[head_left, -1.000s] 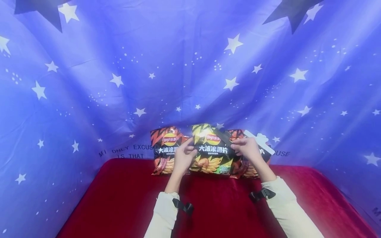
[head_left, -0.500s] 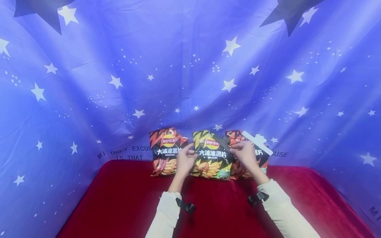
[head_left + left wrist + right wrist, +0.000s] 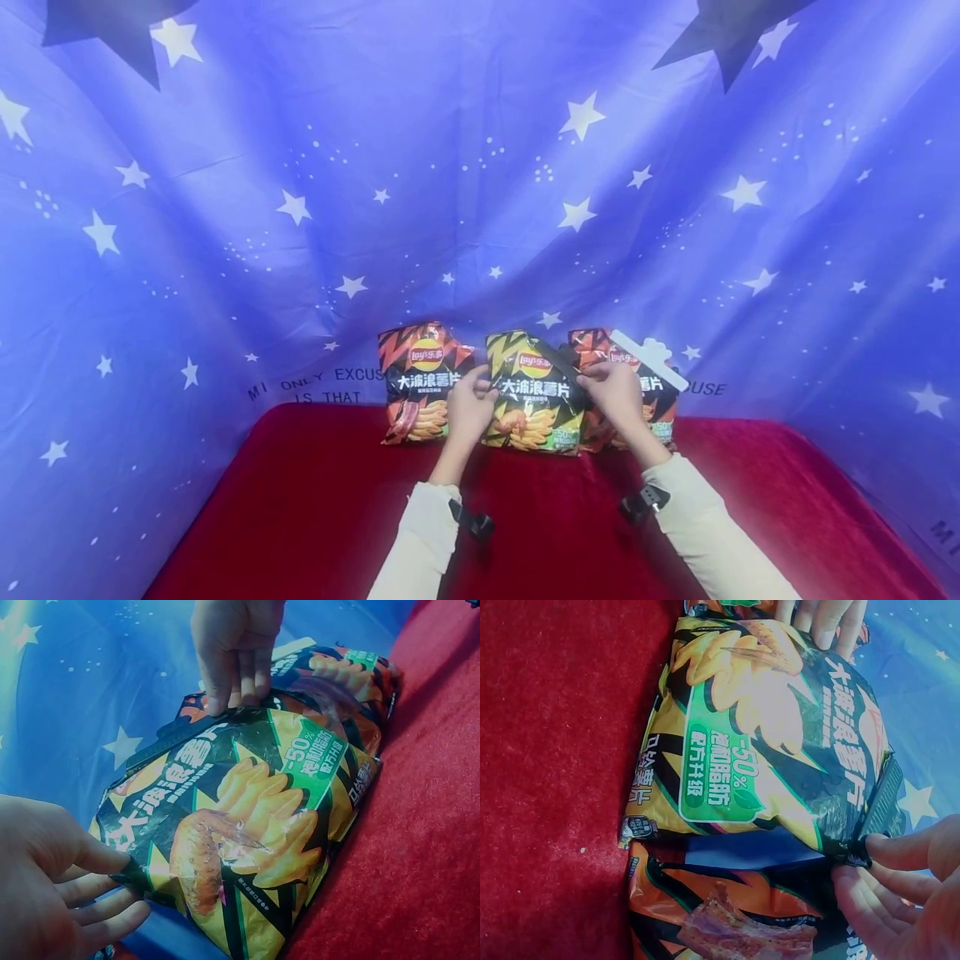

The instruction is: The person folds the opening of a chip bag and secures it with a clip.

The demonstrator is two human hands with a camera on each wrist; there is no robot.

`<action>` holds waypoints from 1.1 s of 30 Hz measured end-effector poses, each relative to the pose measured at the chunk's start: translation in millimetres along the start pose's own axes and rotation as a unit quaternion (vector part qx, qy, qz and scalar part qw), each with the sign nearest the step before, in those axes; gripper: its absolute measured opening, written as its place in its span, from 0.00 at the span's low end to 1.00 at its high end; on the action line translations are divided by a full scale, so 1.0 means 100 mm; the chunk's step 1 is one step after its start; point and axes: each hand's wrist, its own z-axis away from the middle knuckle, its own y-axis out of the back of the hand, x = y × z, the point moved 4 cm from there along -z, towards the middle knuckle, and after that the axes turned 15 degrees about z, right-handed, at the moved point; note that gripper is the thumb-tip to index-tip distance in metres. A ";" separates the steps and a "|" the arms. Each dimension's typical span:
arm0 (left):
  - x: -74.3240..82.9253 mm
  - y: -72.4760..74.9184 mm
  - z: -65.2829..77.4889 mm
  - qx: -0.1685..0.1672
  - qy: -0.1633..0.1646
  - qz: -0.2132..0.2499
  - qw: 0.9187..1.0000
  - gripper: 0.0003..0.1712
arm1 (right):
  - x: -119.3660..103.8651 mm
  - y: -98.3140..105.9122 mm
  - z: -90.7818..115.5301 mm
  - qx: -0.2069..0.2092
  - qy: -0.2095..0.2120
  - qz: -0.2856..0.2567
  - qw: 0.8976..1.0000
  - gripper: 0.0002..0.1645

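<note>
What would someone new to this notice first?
The eye probably goes to the blue star-printed backdrop filling most of the head view. Just below its centre, the left hand and right hand pinch the edges of a yellow Lay's chip bag, flanked by an orange left bag and right bag. A white clip slants across the right bag's top corner.

"Lay's乐事" and "大波浪薯片" mark the yellow-and-black glossy chip bag (image 3: 531, 417) and the red-and-black glossy chip bag (image 3: 416, 402) at left, a green panel (image 3: 716, 791) on the yellow one reads "-50% 饱和脂肪 配方升级", and the blue star-printed fabric curtain (image 3: 465, 192) shows "ONLY EXCUS" and "IS THAT".
</note>
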 end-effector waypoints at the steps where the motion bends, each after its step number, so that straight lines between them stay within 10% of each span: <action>1: 0.00 0.00 0.00 0.000 -0.002 -0.002 1.000 0.29 | 0.00 0.00 0.01 -0.001 -0.002 0.000 1.000 0.12; 11: 0.18 0.22 0.07 -0.019 0.024 0.013 0.999 0.27 | -0.11 0.02 0.12 0.024 -0.015 0.023 0.999 0.17; 18: 0.53 0.75 0.01 0.007 0.037 0.105 0.994 0.25 | -0.55 0.00 0.12 -0.027 0.023 -0.159 0.987 0.19; 21: 0.54 1.00 -0.04 0.026 0.059 0.150 0.987 0.25 | -0.77 -0.09 0.16 -0.113 0.031 -0.250 0.961 0.22; 26: 0.41 1.36 -0.13 0.047 0.125 0.209 0.969 0.29 | -1.10 -0.31 0.24 -0.259 0.019 -0.376 0.889 0.30; 33: 0.09 1.62 -0.21 0.027 0.193 0.232 0.953 0.36 | -1.27 -0.58 0.30 -0.371 -0.025 -0.441 0.817 0.38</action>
